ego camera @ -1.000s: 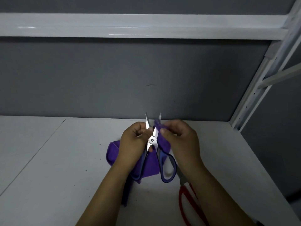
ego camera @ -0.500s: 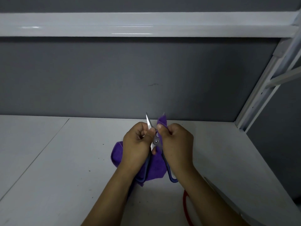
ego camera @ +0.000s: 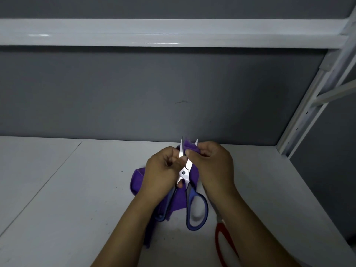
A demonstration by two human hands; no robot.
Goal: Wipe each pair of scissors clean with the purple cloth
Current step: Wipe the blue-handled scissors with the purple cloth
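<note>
Scissors (ego camera: 184,174), blades apart, gripped by left hand (ego camera: 160,176); right hand (ego camera: 213,166) pinches purple cloth (ego camera: 137,182) over blade; red scissors (ego camera: 224,240) rightward.

The scissors (ego camera: 185,174) have shiny metal blades and smooth plastic handles; the cloth (ego camera: 137,180) looks soft and fuzzy; the shelf (ego camera: 57,199) is matt.

Head-worn wide view, forward and down, close over hands (ego camera: 162,172) (ego camera: 212,166)
</note>
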